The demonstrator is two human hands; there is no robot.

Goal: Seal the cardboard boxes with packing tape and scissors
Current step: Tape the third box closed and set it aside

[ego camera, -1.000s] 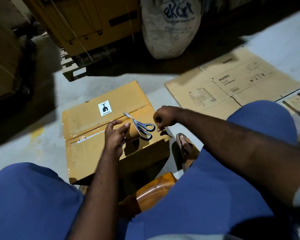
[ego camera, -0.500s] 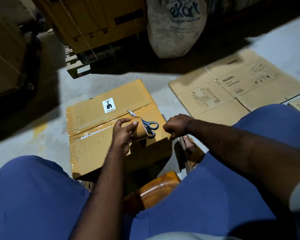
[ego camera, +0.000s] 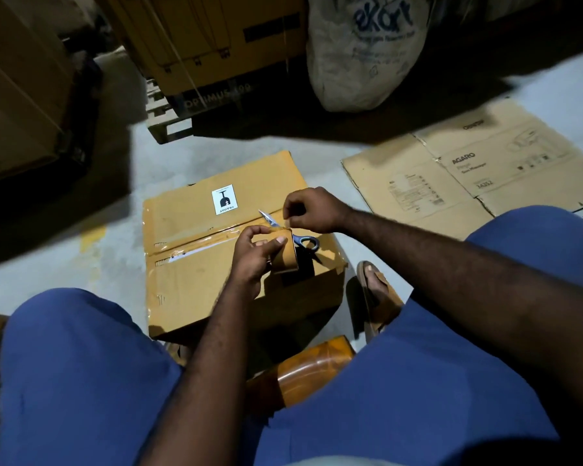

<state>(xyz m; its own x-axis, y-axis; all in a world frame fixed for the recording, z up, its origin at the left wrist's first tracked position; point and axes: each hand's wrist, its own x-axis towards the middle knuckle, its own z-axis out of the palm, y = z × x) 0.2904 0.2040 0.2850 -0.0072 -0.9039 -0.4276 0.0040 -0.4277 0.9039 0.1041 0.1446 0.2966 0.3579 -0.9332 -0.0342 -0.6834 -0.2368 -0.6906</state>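
the cardboard box (ego camera: 196,270) stands on the floor between the person's knees, and its middle seam (ego camera: 199,243) is not yet closed well, with a pale gap showing along it. the left hand (ego camera: 253,260) grips the tape roll (ego camera: 285,252) just above the right part of the box top, thumb and fingers curled round it. the right hand (ego camera: 312,210) has its fingertips pressed together in a pinch at the top edge of the roll. i judge it is searching for the free end, but the end itself is too small to see. the scissors (ego camera: 299,239) lie on the box top, partly hidden behind the roll, and no hand touches them. to do this step well, the left hand should keep the roll steady while the right nail lifts the end cleanly, so the tape does not split into a thin strip. then it is better to pull a length straight, start it past the box edge, and press it flat along the seam before cutting. it may also help to push the scissors aside, because they lie close to the seam.
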